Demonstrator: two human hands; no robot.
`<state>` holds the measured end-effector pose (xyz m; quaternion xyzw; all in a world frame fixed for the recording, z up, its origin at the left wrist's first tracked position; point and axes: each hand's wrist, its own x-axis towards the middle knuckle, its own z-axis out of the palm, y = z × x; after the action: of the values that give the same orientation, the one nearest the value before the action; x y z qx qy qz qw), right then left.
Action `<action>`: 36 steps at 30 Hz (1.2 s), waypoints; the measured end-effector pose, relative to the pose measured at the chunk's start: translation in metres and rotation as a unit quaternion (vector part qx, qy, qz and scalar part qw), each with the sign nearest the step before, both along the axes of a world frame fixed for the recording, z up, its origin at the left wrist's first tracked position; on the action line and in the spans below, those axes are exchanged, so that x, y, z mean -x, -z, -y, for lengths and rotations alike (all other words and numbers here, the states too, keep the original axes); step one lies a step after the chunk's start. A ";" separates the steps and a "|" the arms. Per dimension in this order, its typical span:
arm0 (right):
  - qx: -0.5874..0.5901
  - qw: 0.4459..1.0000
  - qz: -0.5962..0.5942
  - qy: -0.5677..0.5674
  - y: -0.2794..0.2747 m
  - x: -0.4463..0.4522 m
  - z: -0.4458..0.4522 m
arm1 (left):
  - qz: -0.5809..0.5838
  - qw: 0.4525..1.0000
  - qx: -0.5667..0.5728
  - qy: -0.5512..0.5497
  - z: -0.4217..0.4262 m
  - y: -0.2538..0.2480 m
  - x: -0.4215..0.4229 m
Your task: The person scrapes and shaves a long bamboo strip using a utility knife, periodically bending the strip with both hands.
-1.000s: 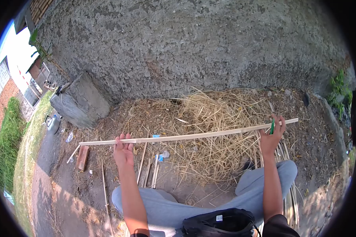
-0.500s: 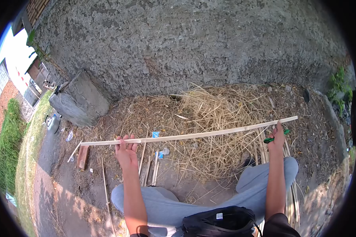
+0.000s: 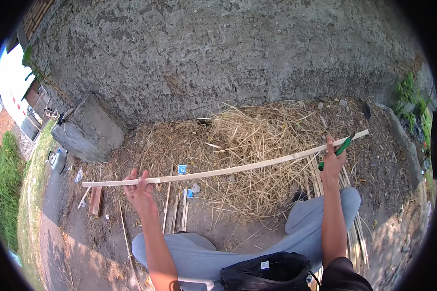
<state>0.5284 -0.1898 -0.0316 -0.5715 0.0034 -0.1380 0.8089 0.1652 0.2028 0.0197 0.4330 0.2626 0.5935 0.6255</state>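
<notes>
A long pale bamboo strip [image 3: 228, 169] spans the view in front of me, bowed slightly and higher at its right end. My left hand [image 3: 142, 194] grips it near the left end, thumb on one side and fingers behind. Close to the other end, my right hand [image 3: 333, 162] holds the strip and also a green-handled knife [image 3: 344, 146]. The knife's dark blade points up and right beside the strip's tip; part of its handle is hidden by the fingers.
A heap of thin bamboo shavings [image 3: 257, 140] lies before a rough grey wall [image 3: 218, 58]. More bamboo strips [image 3: 357, 242] rest by my right leg. A reddish-brown block [image 3: 96, 201] and a concrete block [image 3: 90, 131] stand left. A black bag [image 3: 264, 274] sits at my lap.
The strip's left end has shifted left and slightly down, its right end slightly up. The knife in my right hand has turned, and its blade now shows beside the strip.
</notes>
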 end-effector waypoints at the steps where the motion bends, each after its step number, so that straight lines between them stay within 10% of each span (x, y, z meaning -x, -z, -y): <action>1: 0.000 1.000 0.000 0.001 0.002 -0.002 0.001 | 0.000 1.000 0.000 0.001 0.001 0.000 0.000; 16: 0.171 0.977 0.100 0.073 -0.013 0.004 0.008 | -0.109 0.987 -0.111 -0.023 0.007 0.006 -0.004; 36: -0.239 0.953 -0.098 -0.156 -0.008 -0.009 0.006 | 0.046 0.982 0.113 0.143 -0.032 0.022 0.032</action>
<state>0.5370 -0.1962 -0.0236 -0.3659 0.0268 0.0513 0.9288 0.1335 0.2351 -0.0020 0.3649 0.2341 0.4835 0.7605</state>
